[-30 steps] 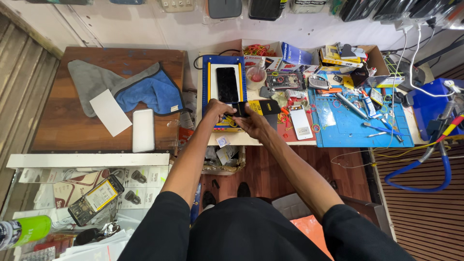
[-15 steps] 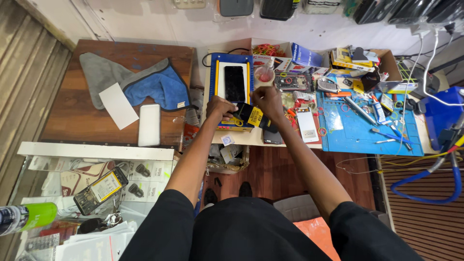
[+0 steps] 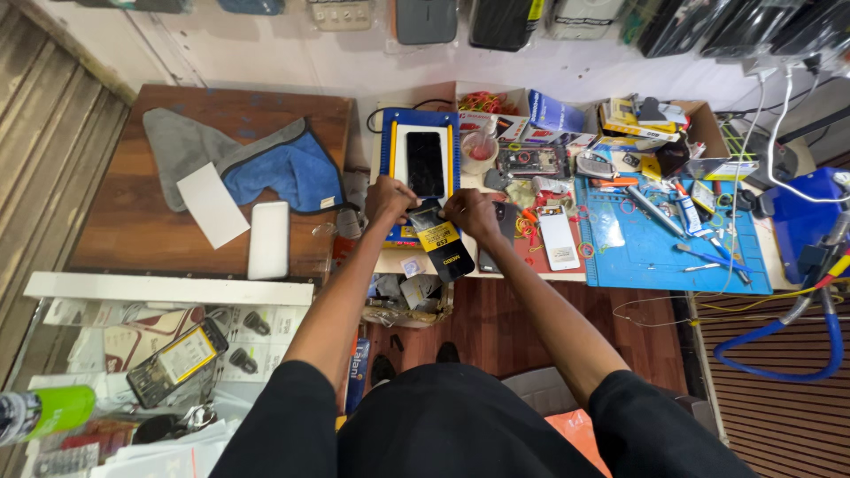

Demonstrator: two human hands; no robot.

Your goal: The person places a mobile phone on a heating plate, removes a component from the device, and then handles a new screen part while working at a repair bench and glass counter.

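Observation:
My left hand (image 3: 388,198) and my right hand (image 3: 469,213) both grip a black flat packet with a yellow label (image 3: 440,240), held tilted over the front edge of the workbench. Just beyond the hands a black phone (image 3: 425,164) lies face up on a white pad inside a blue and yellow frame (image 3: 386,146). Both forearms reach forward from my dark-clothed lap.
A blue work mat (image 3: 664,239) with tools lies to the right, beside a white phone (image 3: 559,237) and boxes. On the brown wooden table (image 3: 124,230) at left lie grey and blue cloths (image 3: 283,168), a white card and a white slab. A blue hose (image 3: 797,354) loops at right.
The camera has shifted a little, and both hands have drawn slightly toward me, now holding the black packet lower over the bench edge.

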